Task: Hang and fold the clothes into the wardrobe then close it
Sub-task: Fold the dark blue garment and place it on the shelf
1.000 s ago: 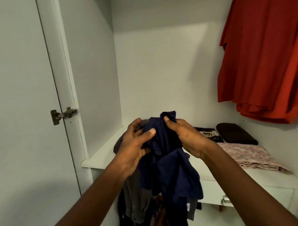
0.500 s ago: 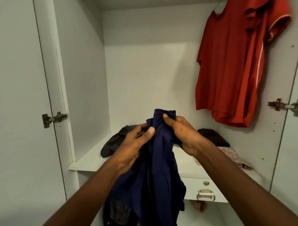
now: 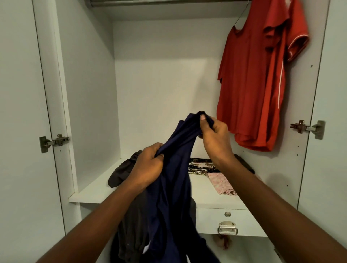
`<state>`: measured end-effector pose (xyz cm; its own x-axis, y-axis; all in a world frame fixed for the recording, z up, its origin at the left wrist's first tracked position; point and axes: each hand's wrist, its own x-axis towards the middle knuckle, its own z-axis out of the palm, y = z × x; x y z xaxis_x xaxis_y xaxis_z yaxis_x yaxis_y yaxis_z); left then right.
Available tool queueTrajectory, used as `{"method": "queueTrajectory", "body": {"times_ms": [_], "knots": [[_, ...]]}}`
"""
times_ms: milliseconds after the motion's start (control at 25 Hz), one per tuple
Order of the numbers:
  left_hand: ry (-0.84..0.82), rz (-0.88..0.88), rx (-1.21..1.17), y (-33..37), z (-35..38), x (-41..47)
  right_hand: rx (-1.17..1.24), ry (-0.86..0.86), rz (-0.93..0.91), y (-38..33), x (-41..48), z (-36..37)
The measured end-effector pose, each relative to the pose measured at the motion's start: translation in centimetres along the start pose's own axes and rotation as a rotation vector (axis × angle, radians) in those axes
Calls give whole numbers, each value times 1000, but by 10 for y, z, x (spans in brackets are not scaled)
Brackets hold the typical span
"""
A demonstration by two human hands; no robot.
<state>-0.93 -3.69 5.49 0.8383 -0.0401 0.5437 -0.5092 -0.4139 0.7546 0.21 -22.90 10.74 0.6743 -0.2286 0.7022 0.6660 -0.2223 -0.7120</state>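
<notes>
Both hands: they're holding one navy garment point(image 3: 174, 187) up in front of the open wardrobe point(image 3: 159, 84), just above the shelf's front edge.
Left hand point(image 3: 148, 167): it's bunching a fistful of the fabric, fingers curled tight round it, sitting lower than the other hand.
Right hand point(image 3: 216, 137): it's pinching the top edge, thumb pressing a rolled fold against curled fingers.
Navy garment: thin, soft-looking cloth, pulling into a taut band between the two grips while the rest is drooping in loose folds past the shelf front; a small white patch is showing near the bottom.
Grey garment point(image 3: 120, 172): dark, crumpled and matte, lying on the left of the shelf and looking like it's spilling over the edge behind the navy one.
Red shirts point(image 3: 251, 84): hanging at the right off a thin wire hanger point(image 3: 241, 15) under the metal rail point(image 3: 169, 2); one is showing a white side stripe and white sleeve trim.
Folded stuff: a black-and-cream patterned cloth point(image 3: 201, 166) is lying flat, a pink speckled piece point(image 3: 219, 182) is touching its front, and something dark point(image 3: 246, 163) is peeking out behind the right forearm.
Shelf point(image 3: 90, 193): flat, smooth white board.
Drawer point(image 3: 210, 219): sitting right under the shelf, wearing a metal drop handle point(image 3: 227, 228) and a round keyhole point(image 3: 227, 214).
Doors: left door point(image 3: 20, 131) and right door point(image 3: 328, 131) are both standing open on boxy metal hinges point(image 3: 54, 141).
</notes>
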Motion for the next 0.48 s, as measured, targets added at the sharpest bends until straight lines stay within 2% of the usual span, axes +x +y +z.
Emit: {"method": "queueTrajectory", "body": {"times_ms": [80,160,240,280,360,480], "knots": [[-27,220,231,0,1,-1,181,19,64,-6,4,-2],[-123,370,524,-4,0,-1,139,62,45,-9,9,-5],[-169,324,756,-6,-3,-1,168,118,54,-12,13,-8],[-154,276,769,-7,-6,-1,213,150,80,-14,17,-11],[-82,190,660,-10,-16,-3,287,235,140,-16,26,-17],[1,-43,499,-22,-39,-1,290,397,200,-10,45,-36]]}}
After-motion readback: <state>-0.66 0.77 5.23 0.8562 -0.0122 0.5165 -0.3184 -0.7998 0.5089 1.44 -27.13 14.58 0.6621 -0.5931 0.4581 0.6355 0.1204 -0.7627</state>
